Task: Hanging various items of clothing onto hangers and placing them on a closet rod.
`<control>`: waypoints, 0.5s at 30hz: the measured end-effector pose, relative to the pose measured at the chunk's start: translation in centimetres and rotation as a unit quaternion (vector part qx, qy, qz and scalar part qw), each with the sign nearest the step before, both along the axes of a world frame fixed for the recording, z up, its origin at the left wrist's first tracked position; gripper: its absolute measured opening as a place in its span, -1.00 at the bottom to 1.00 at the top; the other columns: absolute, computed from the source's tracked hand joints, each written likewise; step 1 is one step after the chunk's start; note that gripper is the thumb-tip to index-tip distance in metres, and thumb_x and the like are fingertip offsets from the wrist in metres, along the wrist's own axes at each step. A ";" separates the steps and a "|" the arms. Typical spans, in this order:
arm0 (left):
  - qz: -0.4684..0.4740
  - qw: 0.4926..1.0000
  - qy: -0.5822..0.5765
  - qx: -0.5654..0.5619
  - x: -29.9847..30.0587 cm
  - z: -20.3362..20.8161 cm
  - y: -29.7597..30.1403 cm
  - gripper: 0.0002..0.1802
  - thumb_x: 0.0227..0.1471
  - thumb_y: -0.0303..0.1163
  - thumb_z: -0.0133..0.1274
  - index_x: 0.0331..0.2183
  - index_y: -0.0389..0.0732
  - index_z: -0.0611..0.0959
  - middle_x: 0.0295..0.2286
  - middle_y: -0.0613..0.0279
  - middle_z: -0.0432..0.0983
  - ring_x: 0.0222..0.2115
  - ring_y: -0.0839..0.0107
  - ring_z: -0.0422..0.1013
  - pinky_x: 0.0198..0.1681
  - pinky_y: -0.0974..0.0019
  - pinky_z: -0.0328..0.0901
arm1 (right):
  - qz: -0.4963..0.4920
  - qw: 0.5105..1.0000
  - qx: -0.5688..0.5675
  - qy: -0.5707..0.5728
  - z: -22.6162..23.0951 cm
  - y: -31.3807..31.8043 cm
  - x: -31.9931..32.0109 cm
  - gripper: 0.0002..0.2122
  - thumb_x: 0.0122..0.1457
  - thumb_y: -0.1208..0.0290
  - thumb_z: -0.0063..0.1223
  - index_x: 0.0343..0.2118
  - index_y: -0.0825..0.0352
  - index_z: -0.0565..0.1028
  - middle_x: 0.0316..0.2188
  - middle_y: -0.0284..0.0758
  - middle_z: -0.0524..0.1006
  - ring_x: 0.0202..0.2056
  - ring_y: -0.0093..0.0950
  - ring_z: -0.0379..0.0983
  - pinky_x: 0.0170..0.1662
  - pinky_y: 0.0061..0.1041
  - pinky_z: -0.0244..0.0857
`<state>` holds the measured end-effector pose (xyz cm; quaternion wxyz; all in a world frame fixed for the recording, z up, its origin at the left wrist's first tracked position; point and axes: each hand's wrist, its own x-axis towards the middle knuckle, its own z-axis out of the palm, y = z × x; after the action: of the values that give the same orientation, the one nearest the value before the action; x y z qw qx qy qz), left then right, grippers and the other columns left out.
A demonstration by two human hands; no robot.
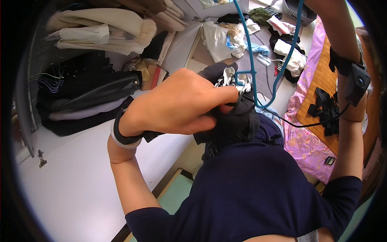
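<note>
Clothes (pixel 96 28) lie folded in the wardrobe at upper left. Mid-frame, the left hand (pixel 181 103) is curled tight around a black garment (pixel 234 121), seemingly threading it onto the blue hanger (pixel 252 60); next it needs spreading along the wire. Far right, the right arm reaches up out of frame, its hand unseen, so its grip cannot be told.

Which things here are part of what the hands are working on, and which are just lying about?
In hand:
- left hand, gripping the black garment
- blue hanger, its lower end at the garment
- metal clip at the garment's top
- right arm, raised; its hand is out of view

Lying about:
- hung coats
- clothes on the floor
- pink bedding
- black cloth on the mat
</note>
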<state>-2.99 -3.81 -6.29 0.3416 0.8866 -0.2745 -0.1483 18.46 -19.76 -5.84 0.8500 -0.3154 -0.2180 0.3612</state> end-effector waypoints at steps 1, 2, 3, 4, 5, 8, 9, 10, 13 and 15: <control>0.008 1.000 0.000 0.002 -0.2 0.1 0.1 -0.69 -0.58 -0.60 0.02 -0.55 -0.21 0.39 -0.70 0.29 0.32 -0.71 0.31 0.28 -0.66 0.38 0.17 | 0.003 1.000 0.001 0.002 -0.7 0.3 0.1 -0.79 0.19 0.45 -0.40 -0.59 0.31 0.21 -0.83 -0.52 0.06 -0.81 -0.69 -0.07 -0.77 -0.74 -0.11; 0.017 1.000 -0.001 0.005 -0.3 0.1 0.2 -0.69 -0.59 -0.61 0.02 -0.56 -0.21 0.40 -0.70 0.29 0.32 -0.71 0.30 0.29 -0.66 0.39 0.17 | 0.050 0.999 -0.001 -0.008 -1.4 0.8 0.4 -0.81 0.19 0.45 -0.40 -0.55 0.32 0.22 -0.82 -0.53 0.07 -0.81 -0.68 -0.08 -0.77 -0.74 -0.12; 0.016 1.000 0.000 0.005 -0.4 0.3 0.2 -0.69 -0.59 -0.61 0.02 -0.56 -0.21 0.40 -0.70 0.29 0.32 -0.71 0.30 0.29 -0.66 0.39 0.17 | 0.094 0.995 -0.004 -0.018 -1.6 1.0 0.1 -0.83 0.18 0.45 -0.39 -0.52 0.34 0.23 -0.82 -0.53 0.07 -0.81 -0.68 -0.08 -0.78 -0.73 -0.12; 0.024 1.000 0.000 0.013 -0.5 0.4 0.3 -0.69 -0.59 -0.62 0.02 -0.57 -0.22 0.39 -0.71 0.28 0.32 -0.71 0.30 0.29 -0.66 0.39 0.17 | 0.072 0.997 -0.017 0.009 -1.9 1.2 -0.2 -0.84 0.18 0.46 -0.40 -0.49 0.35 0.23 -0.82 -0.52 0.07 -0.82 -0.68 -0.10 -0.78 -0.73 -0.14; 0.032 0.999 0.000 0.021 -0.6 0.5 0.3 -0.70 -0.60 -0.62 0.01 -0.58 -0.22 0.39 -0.71 0.28 0.32 -0.71 0.30 0.28 -0.67 0.39 0.16 | 0.073 0.997 -0.016 0.010 -2.0 1.3 -0.4 -0.84 0.18 0.46 -0.40 -0.49 0.35 0.23 -0.82 -0.52 0.07 -0.82 -0.68 -0.10 -0.78 -0.73 -0.14; 0.039 0.999 -0.010 0.015 -0.8 0.6 0.4 -0.70 -0.60 -0.63 0.01 -0.58 -0.23 0.39 -0.72 0.28 0.31 -0.72 0.30 0.28 -0.67 0.39 0.16 | 0.011 1.000 -0.010 0.011 -1.7 1.5 -0.7 -0.85 0.17 0.47 -0.39 -0.51 0.33 0.22 -0.81 -0.52 0.06 -0.81 -0.68 -0.11 -0.77 -0.72 -0.16; 0.041 0.999 -0.009 0.015 -0.8 0.7 0.4 -0.70 -0.60 -0.63 0.01 -0.58 -0.23 0.39 -0.72 0.28 0.31 -0.72 0.30 0.28 -0.67 0.39 0.16 | -0.002 1.000 -0.014 0.012 -1.5 1.5 -0.6 -0.83 0.17 0.46 -0.38 -0.55 0.31 0.21 -0.81 -0.53 0.06 -0.81 -0.68 -0.11 -0.77 -0.72 -0.17; 0.043 0.999 -0.006 0.017 -0.7 0.8 0.4 -0.71 -0.60 -0.63 0.01 -0.58 -0.23 0.39 -0.72 0.28 0.31 -0.72 0.31 0.27 -0.67 0.40 0.16 | -0.014 1.000 -0.019 0.013 -1.4 1.6 -0.5 -0.81 0.17 0.45 -0.37 -0.59 0.28 0.19 -0.81 -0.53 0.06 -0.80 -0.69 -0.11 -0.77 -0.72 -0.18; 0.062 0.998 -0.005 0.009 -0.7 0.5 0.6 -0.71 -0.58 -0.64 0.01 -0.58 -0.24 0.39 -0.72 0.27 0.31 -0.72 0.32 0.27 -0.66 0.40 0.16 | 0.100 0.995 0.015 0.009 -2.1 2.1 -0.4 -0.77 0.17 0.43 -0.37 -0.63 0.26 0.18 -0.81 -0.53 0.06 -0.79 -0.69 -0.10 -0.75 -0.72 -0.18; 0.077 0.997 -0.007 -0.001 -0.7 0.4 0.8 -0.72 -0.58 -0.64 0.01 -0.58 -0.25 0.40 -0.72 0.27 0.31 -0.72 0.32 0.27 -0.66 0.40 0.16 | 0.108 0.994 -0.001 0.029 -2.6 2.2 -1.0 -0.75 0.18 0.43 -0.38 -0.66 0.25 0.17 -0.81 -0.53 0.05 -0.79 -0.69 -0.11 -0.75 -0.73 -0.17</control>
<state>-3.66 -2.99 -5.90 0.3513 0.9056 -0.2079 -0.1152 17.46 -17.52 -8.42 0.8117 -0.2802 -0.2261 0.4599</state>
